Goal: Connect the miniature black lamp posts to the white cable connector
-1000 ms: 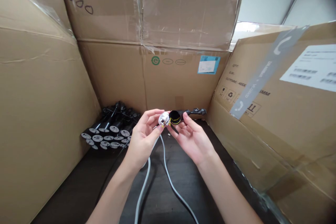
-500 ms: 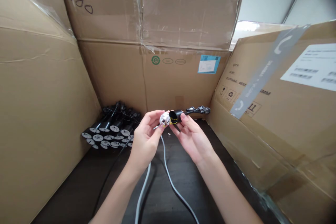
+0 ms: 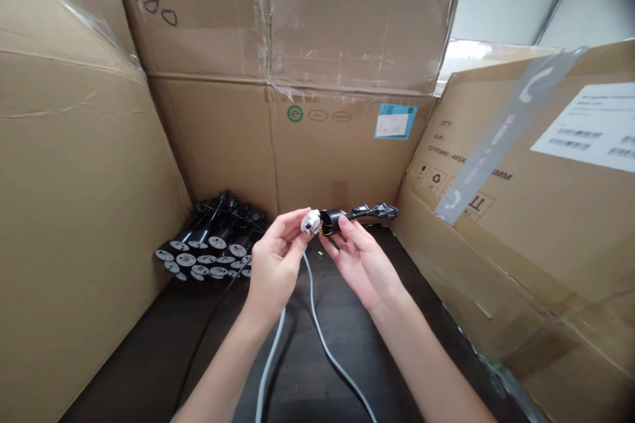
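Note:
My left hand (image 3: pixel 278 251) pinches a small round white part (image 3: pixel 311 221) between thumb and fingers. My right hand (image 3: pixel 364 258) is closed round a black cylindrical housing (image 3: pixel 331 221), its open end facing the white part. Thin yellow wires (image 3: pixel 325 231) show at the mouth of the housing, between the two pieces. From the housing's other end a black cable with plug-like connectors (image 3: pixel 380 211) sticks out to the right. The two pieces are held close together above the dark table; whether they touch I cannot tell.
Several black cylinders with pale round ends (image 3: pixel 208 251) lie piled at the left back. Grey cables (image 3: pixel 317 324) and a black cable (image 3: pixel 201 344) run over the dark table (image 3: pixel 317 383). Cardboard boxes (image 3: pixel 79 178) wall in the left, back and right. A tiny bit (image 3: pixel 320 253) lies behind the hands.
The white part has turned slightly in my left fingers, and the pale pointed tip beside it no longer shows. My right hand keeps its hold, almost unmoved.

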{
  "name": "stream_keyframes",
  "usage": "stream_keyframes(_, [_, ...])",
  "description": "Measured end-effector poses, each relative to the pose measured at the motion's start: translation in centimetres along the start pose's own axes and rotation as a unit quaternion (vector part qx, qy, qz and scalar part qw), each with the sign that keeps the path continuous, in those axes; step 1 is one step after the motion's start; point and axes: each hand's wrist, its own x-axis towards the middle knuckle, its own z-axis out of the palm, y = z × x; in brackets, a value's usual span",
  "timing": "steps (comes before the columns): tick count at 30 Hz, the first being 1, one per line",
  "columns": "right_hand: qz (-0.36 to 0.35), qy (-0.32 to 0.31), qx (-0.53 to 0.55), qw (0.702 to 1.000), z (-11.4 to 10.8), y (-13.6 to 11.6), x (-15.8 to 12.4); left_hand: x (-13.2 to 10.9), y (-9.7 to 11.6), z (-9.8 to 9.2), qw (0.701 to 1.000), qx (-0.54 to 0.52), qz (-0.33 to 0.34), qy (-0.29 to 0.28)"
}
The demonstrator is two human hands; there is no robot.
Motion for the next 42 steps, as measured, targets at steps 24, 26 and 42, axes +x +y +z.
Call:
stream_keyframes(24, [-0.010,-0.012,-0.017,1.000,0.2,0.2,-0.1,-1.5,0.8,0.7,0.953,0.273,0.129,0.022])
stream_keyframes(26, [-0.009,-0.009,-0.017,1.000,0.1,0.2,-0.1,-1.5,0.6,0.7,0.946,0.292,0.143,0.015])
stream_keyframes(42, [-0.004,-0.030,-0.014,0.999,-0.1,0.2,-0.1,-0.7,1.2,0.0,0.967,0.224,0.121,-0.007])
